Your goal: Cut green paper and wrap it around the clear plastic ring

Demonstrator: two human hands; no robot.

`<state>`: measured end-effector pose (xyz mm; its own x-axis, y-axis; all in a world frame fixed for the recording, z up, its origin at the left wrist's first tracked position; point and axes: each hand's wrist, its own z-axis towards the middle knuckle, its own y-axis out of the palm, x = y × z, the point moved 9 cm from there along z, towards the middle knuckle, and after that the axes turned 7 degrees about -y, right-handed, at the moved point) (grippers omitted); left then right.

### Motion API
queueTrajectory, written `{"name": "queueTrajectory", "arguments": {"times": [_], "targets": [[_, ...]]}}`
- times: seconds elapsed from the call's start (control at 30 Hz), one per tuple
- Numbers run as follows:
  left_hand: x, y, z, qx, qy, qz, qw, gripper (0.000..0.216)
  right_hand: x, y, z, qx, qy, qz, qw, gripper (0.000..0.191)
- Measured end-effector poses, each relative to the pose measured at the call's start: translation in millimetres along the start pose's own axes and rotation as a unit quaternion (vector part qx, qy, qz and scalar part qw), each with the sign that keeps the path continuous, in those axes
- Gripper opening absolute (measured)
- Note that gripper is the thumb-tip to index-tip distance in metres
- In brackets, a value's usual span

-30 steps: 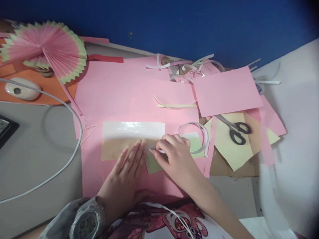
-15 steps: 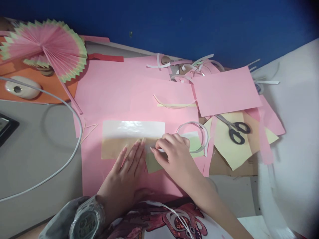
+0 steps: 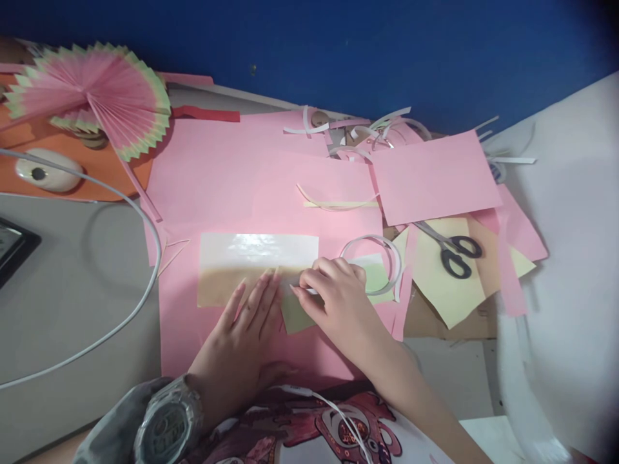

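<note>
only the view shifted slightly | left hand (image 3: 244,328) flat on glossy sheet (image 3: 254,258) | right hand (image 3: 333,290) pinching white sliver (image 3: 310,291), mostly hidden

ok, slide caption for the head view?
Left hand on pale sheet, right hand curled at its edge; scissors on yellow paper.

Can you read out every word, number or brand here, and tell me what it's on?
Nothing can be read for certain.
Watch: marks on its display, too blurred to read.
Shirt: a printed picture, no readable words.
</note>
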<state>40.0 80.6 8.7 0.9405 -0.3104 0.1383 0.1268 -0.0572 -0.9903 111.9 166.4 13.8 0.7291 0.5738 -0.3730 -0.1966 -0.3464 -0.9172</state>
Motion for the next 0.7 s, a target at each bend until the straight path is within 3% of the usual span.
{"name": "queueTrajectory", "arguments": {"times": [0.7], "targets": [[4.2,-2.3,-5.3,0.019,0.021,0.007,1.000,0.072,-0.5,0.8,-0.2,-0.015,0.009,0.003,1.000,0.013]]}}
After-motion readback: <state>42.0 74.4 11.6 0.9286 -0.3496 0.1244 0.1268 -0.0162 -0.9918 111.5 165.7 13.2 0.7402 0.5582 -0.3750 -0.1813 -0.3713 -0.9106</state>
